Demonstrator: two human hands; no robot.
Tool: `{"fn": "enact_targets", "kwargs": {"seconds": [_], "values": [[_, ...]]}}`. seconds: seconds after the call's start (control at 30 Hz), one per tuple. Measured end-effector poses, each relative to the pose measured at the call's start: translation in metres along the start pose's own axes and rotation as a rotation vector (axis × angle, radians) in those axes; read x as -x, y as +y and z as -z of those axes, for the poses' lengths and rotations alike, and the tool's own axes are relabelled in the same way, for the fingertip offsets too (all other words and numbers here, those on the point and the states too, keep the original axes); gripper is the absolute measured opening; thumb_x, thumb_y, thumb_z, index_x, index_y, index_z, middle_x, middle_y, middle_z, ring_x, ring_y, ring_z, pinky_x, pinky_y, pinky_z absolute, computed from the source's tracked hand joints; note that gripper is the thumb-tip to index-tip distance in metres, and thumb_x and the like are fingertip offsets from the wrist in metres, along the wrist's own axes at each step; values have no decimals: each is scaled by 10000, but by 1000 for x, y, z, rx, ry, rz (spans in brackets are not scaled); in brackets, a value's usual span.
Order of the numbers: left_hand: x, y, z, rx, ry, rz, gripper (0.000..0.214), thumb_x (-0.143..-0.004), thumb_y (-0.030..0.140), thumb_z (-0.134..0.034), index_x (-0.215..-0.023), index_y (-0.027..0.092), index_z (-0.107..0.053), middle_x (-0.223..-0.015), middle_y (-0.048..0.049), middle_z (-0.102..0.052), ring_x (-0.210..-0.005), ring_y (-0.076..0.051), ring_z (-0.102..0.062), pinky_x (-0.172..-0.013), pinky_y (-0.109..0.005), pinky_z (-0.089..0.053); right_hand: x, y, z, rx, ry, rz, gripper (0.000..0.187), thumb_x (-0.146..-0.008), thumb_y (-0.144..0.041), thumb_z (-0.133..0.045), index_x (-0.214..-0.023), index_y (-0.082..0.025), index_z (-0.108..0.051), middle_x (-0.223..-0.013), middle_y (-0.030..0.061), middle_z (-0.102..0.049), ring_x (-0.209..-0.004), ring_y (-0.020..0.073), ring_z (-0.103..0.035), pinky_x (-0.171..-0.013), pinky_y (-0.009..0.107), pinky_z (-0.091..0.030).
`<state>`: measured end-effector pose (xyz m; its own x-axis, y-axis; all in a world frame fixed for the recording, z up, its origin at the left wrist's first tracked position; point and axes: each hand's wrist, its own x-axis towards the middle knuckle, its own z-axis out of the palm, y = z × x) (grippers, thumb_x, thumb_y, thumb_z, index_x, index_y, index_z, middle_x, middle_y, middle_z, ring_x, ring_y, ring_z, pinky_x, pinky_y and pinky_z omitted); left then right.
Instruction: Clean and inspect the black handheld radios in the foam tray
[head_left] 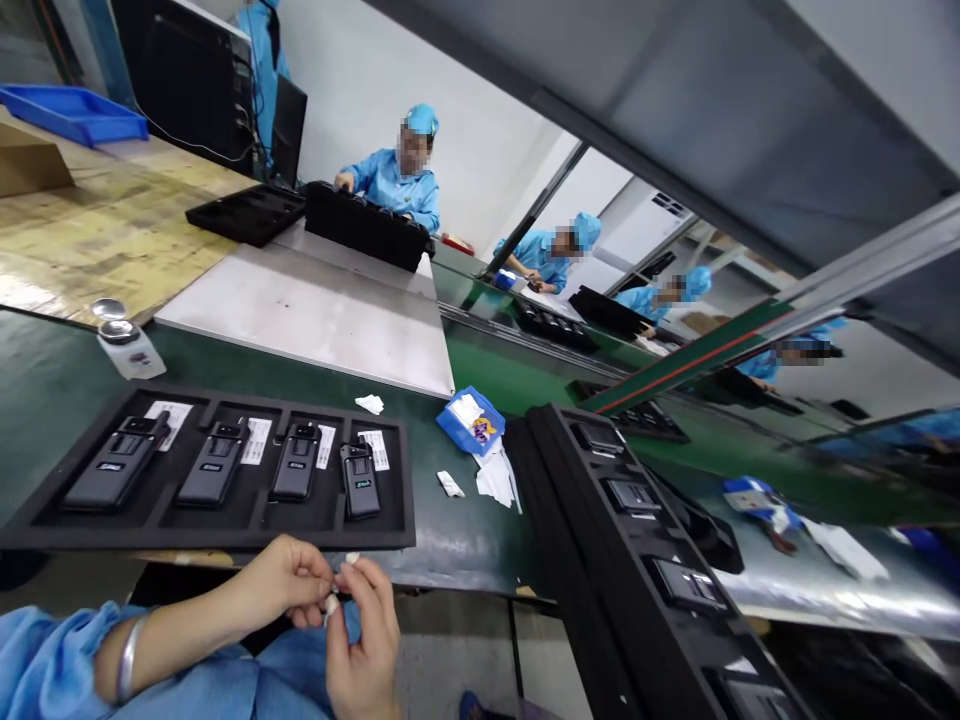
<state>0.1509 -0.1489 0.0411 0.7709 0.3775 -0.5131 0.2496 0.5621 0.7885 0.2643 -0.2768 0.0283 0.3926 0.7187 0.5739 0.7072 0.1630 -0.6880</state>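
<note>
Just past the near edge of the bench, my left hand and my right hand meet with fingertips pinched together. White coverings, like finger cots, show on the thumb and index tips of my right hand. Something tiny lies between the fingertips, too small to make out. Nearest to my hands is a black foam tray, whose compartments hold several black handheld devices, among them a left one, a second, a third and a right one. White printed labels lie beside them.
A blue box with white scraps sits right of the tray. Stacked black trays with devices stand at the right. A white board lies behind, and round metal tins at left. Co-workers in blue sit across the line.
</note>
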Motion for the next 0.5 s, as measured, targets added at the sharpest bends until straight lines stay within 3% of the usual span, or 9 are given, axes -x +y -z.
{"fn": "enact_targets", "kwargs": {"seconds": [0.1, 0.2, 0.33, 0.4, 0.5], "values": [[-5, 0, -14, -19, -44, 78, 441, -634, 508, -845, -763, 110, -708, -739, -96, -756, -616, -175, -702, -566, -239, -508, 12, 15, 6, 36, 67, -17, 406, -887, -107, -544, -1261, -245, -619, -1158, 106, -638, -1021, 223, -676, -845, 378, -604], [-8, -1, -21, -36, -19, 102, 494, -625, 443, -843, -973, 113, -724, -849, -105, -770, -658, -196, -713, -575, -252, -512, 37, 37, 17, 21, 162, -154, 324, -908, -155, -554, -1213, -216, -648, -1143, 123, -632, -878, 189, -691, -755, 327, -607], [-2, 6, -10, -290, 147, -175, 357, -775, 392, -728, -1037, 150, -753, -894, -97, -772, -773, -222, -714, -702, -290, -539, 91, 93, 50, 57, 345, -542, 299, -885, -385, -570, -1106, -198, -643, -1115, 134, -636, -767, 212, -697, -661, 348, -606], [4, 12, 0, -483, 248, -353, 251, -852, 350, -658, -1007, 195, -781, -924, -81, -772, -847, -227, -711, -780, -288, -531, 112, 127, 72, 205, 428, -772, 319, -824, -507, -547, -1025, -270, -620, -900, 57, -684, -742, 267, -712, -641, 388, -606], [11, 16, 14, -652, 387, -506, 209, -880, 299, -631, -999, 236, -791, -926, -61, -768, -855, -216, -706, -796, -265, -515, 120, 171, 99, 334, 441, -896, 298, -767, -572, -570, -835, -282, -583, -656, 10, -629, -609, 314, -691, -515, 420, -563]]}}
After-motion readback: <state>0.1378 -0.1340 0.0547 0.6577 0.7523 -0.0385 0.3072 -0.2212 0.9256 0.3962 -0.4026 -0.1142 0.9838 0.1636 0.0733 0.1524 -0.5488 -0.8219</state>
